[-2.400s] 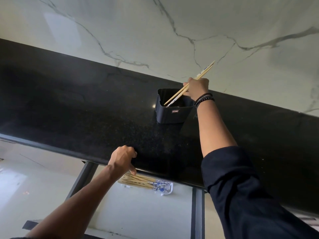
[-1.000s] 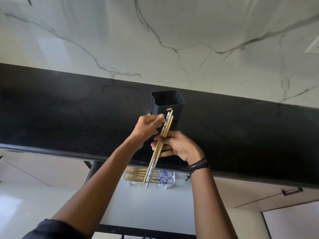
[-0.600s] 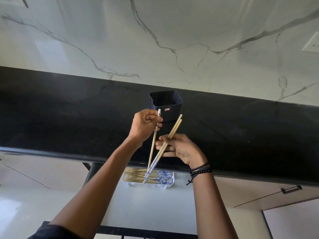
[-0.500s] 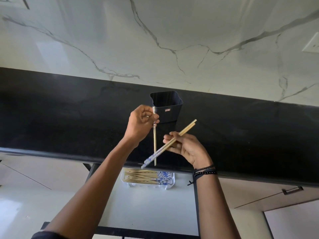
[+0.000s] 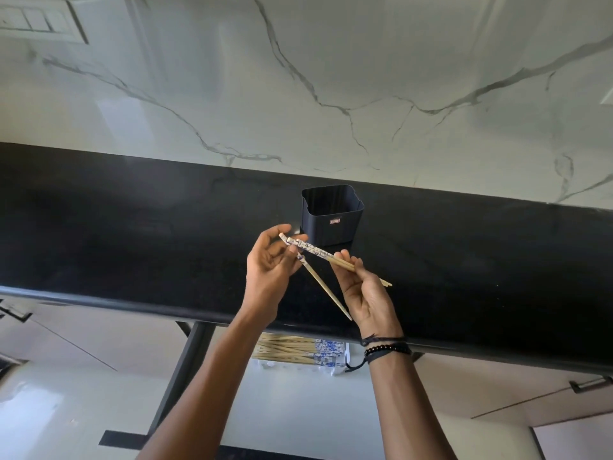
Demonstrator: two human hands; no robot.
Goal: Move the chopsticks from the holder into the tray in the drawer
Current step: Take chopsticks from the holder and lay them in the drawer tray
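Note:
The black square holder (image 5: 331, 216) stands on the black countertop (image 5: 132, 234) near the wall, and no chopsticks show in it. Just in front of it, my left hand (image 5: 270, 277) pinches the blue-patterned end of a single chopstick (image 5: 326, 292) that slants down to the right. My right hand (image 5: 365, 293) grips a pair of chopsticks (image 5: 331, 257) lying almost level, their patterned ends reaching my left fingers. Below the counter edge, the white tray (image 5: 295, 366) in the open drawer (image 5: 298, 410) holds several chopsticks (image 5: 292, 350) laid side by side.
A white marble backsplash rises behind the counter, with a switch plate (image 5: 36, 21) at the top left. Closed cabinet fronts with dark handles (image 5: 590, 384) flank the drawer. The drawer's dark left rail (image 5: 184, 366) runs down from the counter edge.
The bundle has been split: my left hand took one chopstick while my right kept the pair. The pair has swung from slanting up-right to nearly level, patterned ends toward my left hand.

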